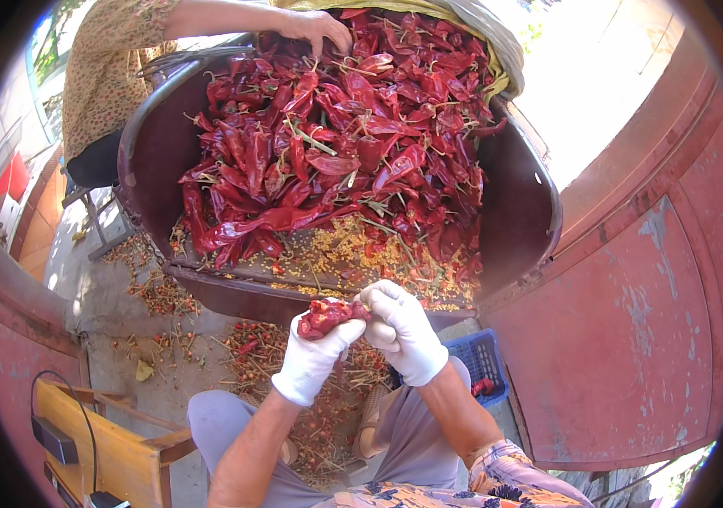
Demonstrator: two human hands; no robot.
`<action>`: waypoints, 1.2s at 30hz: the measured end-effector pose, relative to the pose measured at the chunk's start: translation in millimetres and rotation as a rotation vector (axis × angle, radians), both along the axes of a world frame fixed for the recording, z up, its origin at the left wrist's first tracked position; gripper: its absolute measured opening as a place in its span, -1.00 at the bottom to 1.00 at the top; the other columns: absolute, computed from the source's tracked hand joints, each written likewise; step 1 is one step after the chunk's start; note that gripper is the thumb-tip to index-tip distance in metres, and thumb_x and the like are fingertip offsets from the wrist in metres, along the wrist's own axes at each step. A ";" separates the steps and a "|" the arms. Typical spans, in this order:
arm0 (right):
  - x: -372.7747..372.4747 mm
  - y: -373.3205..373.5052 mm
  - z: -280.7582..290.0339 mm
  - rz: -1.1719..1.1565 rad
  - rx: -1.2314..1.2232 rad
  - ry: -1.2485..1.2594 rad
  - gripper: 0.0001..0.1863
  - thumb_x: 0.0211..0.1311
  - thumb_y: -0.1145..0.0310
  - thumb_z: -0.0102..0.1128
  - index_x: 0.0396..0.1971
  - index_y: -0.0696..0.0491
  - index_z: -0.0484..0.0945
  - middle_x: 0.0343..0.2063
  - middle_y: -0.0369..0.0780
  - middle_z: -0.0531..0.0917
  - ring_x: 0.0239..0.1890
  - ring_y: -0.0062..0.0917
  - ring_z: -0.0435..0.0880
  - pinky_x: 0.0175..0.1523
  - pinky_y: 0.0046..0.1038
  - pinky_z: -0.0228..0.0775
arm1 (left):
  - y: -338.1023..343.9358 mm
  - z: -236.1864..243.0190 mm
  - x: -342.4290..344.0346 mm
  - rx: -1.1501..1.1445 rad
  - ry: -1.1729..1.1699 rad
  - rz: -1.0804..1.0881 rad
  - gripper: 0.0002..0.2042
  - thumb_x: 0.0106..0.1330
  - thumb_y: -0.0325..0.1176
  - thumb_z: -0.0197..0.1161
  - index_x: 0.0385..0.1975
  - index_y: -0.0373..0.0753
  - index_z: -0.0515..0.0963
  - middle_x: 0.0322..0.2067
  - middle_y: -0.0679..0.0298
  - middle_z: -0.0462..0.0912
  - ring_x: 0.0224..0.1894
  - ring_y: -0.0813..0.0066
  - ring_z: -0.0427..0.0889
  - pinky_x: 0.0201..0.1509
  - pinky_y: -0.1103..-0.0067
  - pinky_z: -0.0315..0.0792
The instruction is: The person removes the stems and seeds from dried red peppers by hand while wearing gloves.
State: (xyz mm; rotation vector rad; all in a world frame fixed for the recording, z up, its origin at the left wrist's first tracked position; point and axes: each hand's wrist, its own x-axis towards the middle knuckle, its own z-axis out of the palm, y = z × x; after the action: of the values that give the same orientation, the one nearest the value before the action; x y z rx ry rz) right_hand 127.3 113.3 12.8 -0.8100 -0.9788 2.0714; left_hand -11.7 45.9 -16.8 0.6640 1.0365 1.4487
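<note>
In white gloves, both my hands meet just past the near edge of a big dark red metal bin [158,161]. My left hand [315,364] is closed round a crumpled bunch of dried red chili peppers [327,318]. At the right end of that bunch, the fingers of my right hand [408,334] are pinched on a pepper; the exact spot between the fingertips is hidden. A large heap of dried red chilies [344,144] fills the far part of the bin. Yellow seeds [319,254] lie scattered on the bin's floor toward me.
Another person's bare hand [319,32] reaches into the heap from the far left. Beside my right knee sits a blue plastic basket [478,349] with some red peppers. Stems and scraps [268,360] litter the ground. A wooden chair [111,432] stands at left, a red metal door [607,339] at right.
</note>
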 end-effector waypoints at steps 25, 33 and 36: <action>39.7 56.1 13.8 -0.235 0.992 -0.741 -0.74 0.30 0.26 0.15 -0.17 0.12 0.61 -0.37 -0.28 0.70 -0.53 -0.64 0.55 -0.41 -0.59 0.41 | 2.4 -12.3 -13.0 0.038 -0.434 0.049 -0.90 0.29 -0.35 0.22 -0.42 -0.17 0.48 -0.62 0.41 0.44 -0.61 0.60 0.39 -0.51 0.56 0.31; 21.8 136.0 -7.2 -0.543 1.492 -1.168 -0.77 0.16 0.31 0.25 -0.18 0.00 0.58 -0.44 -0.17 0.56 -0.44 -0.30 0.58 -0.29 -0.37 0.43 | 8.5 -12.2 -1.8 -0.025 -0.131 0.012 -0.93 0.23 -0.37 0.28 -0.38 -0.19 0.57 -0.55 0.35 0.57 -0.57 0.54 0.54 -0.46 0.57 0.45; 26.6 119.6 -1.3 -0.648 1.383 -0.924 -0.83 0.14 0.42 0.29 -0.24 0.04 0.62 -0.48 -0.22 0.53 -0.50 -0.47 0.55 -0.34 -0.49 0.41 | 6.8 -10.2 -1.6 -0.066 -0.095 0.028 -0.88 0.19 -0.37 0.32 -0.32 -0.22 0.59 -0.40 0.30 0.62 -0.44 0.52 0.60 -0.35 0.57 0.48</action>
State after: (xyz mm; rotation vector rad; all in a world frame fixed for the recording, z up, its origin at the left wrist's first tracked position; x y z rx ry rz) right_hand 153.9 232.9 11.5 -1.0120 -1.8801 0.1199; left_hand -13.3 52.8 -27.0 0.5309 1.0184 1.4498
